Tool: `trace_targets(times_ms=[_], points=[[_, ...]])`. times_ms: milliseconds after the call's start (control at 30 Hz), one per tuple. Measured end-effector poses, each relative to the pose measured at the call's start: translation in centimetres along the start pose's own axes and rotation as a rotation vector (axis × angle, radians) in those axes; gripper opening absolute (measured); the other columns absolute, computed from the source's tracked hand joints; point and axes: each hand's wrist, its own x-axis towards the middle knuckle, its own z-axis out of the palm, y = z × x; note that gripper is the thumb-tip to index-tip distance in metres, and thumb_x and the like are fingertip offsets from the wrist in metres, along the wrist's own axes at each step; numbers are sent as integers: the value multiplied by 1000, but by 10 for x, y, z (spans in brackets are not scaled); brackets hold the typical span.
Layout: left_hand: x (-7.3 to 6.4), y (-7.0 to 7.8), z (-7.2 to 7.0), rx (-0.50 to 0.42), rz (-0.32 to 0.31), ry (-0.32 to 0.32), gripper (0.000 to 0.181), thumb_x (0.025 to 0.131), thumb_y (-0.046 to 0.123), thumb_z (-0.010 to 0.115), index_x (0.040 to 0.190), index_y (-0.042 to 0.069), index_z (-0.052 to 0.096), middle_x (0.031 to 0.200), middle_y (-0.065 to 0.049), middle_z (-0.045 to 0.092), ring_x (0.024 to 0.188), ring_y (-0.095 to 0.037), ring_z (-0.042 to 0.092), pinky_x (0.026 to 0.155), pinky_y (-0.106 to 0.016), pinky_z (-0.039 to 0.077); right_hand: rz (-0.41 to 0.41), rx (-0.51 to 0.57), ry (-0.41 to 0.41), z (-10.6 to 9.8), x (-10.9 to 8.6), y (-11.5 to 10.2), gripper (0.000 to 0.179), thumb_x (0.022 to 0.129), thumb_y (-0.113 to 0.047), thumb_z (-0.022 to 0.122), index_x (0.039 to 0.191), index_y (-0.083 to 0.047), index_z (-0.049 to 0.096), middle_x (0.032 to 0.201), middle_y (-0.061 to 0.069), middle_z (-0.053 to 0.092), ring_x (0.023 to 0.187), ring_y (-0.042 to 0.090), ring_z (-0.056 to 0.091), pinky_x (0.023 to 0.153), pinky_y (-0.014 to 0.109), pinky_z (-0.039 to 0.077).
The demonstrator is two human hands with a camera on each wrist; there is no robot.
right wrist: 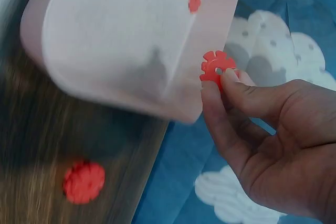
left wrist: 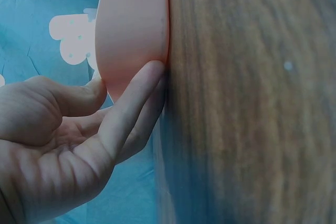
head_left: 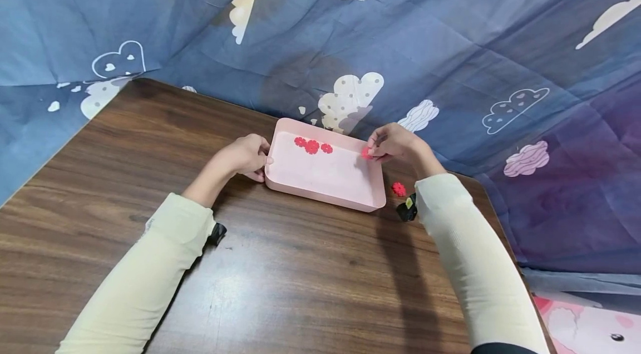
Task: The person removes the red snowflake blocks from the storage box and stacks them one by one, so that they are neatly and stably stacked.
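Note:
A shallow pink tray [head_left: 320, 173] lies on the table, and several red flower-shaped plastic pieces [head_left: 312, 147] rest inside along its far side. My left hand [head_left: 246, 158] grips the tray's left end, thumb at the rim and fingers against the outer wall [left wrist: 134, 30]. Over the tray's far right corner, my right hand [head_left: 393, 143] pinches one red notched disc [right wrist: 216, 67] with a centre hole between thumb and fingertips. More red pieces [head_left: 398, 189] sit on the table just right of the tray; in the right wrist view they seem to be stacked [right wrist: 84, 182].
The brown wooden table [head_left: 300, 265] meets a blue cloth backdrop [head_left: 200, 37] with cloud prints right behind the tray. A pink-and-white printed item [head_left: 591, 326] shows beyond the table's right edge.

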Motion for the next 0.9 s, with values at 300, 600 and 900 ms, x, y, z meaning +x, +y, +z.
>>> trace_targets(times_ms=[300, 600, 900], points=[[2, 0, 1, -13, -1, 2, 42, 109, 0, 54, 148, -13, 48, 107, -19, 65, 74, -15, 67, 74, -27, 71, 83, 20, -26, -24, -11, 30, 8, 101, 6, 67, 106, 2, 63, 83, 3, 72, 72, 11, 68, 70, 26, 71], [2, -1, 1, -12, 7, -2, 42, 110, 0, 54, 149, -14, 46, 107, -20, 65, 75, -15, 66, 73, -26, 71, 169, 78, -79, -35, -23, 59, 11, 103, 6, 65, 113, 9, 61, 85, 4, 72, 74, 11, 72, 76, 30, 72], [0, -1, 1, -22, -10, -8, 44, 110, 0, 52, 152, -13, 44, 106, -19, 64, 77, -17, 67, 76, -27, 72, 216, 115, -82, -27, -25, 95, 13, 103, 5, 65, 114, 9, 62, 86, 2, 70, 77, 11, 71, 77, 28, 72]])
